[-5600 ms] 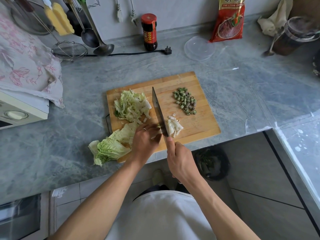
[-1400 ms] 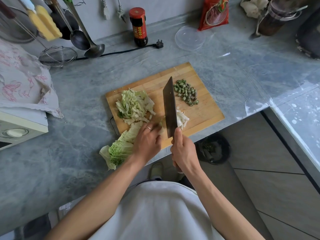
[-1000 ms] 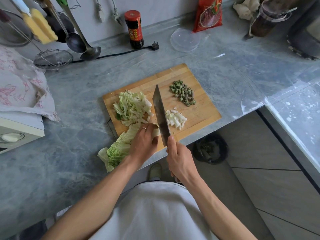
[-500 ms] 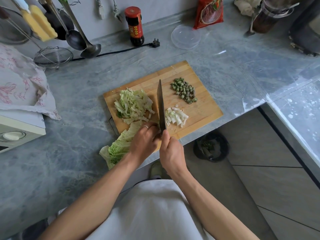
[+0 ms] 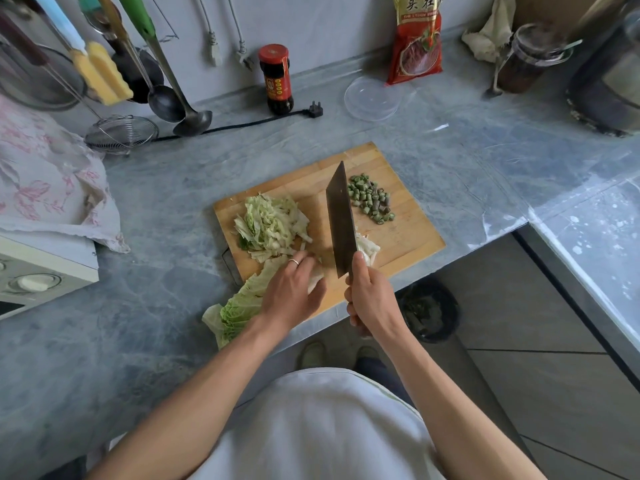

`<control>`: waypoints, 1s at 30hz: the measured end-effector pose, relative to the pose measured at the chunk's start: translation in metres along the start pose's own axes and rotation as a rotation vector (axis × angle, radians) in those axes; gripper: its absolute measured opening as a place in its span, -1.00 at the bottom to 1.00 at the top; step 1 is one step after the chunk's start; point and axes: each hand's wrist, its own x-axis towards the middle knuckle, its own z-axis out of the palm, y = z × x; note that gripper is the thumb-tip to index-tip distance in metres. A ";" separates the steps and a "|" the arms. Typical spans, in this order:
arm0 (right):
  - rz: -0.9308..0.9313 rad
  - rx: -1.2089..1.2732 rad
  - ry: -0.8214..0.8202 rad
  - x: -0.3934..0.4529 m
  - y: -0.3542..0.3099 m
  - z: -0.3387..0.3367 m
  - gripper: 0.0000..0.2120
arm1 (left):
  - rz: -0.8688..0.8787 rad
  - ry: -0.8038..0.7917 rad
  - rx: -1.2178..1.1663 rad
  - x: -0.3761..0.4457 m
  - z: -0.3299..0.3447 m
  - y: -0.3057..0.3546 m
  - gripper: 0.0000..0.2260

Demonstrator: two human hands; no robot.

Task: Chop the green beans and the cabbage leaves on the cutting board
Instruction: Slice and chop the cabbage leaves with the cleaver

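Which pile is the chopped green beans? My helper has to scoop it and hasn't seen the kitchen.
Find the wooden cutting board on the grey counter. The green beans lie at its far right, right of the cleaver. They are small dark green rounds, unlike the pale shredded cabbage on the left.

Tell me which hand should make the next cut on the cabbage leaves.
Right. The right hand already grips the cleaver, whose blade is raised beside the left hand's fingers. The left hand presses the uncut cabbage leaves on the board, so it looks better kept there, steadying them.
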 end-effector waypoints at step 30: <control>0.011 -0.028 -0.308 0.008 0.019 -0.068 -0.42 | -0.439 -0.357 0.092 0.028 -0.050 0.041 -0.75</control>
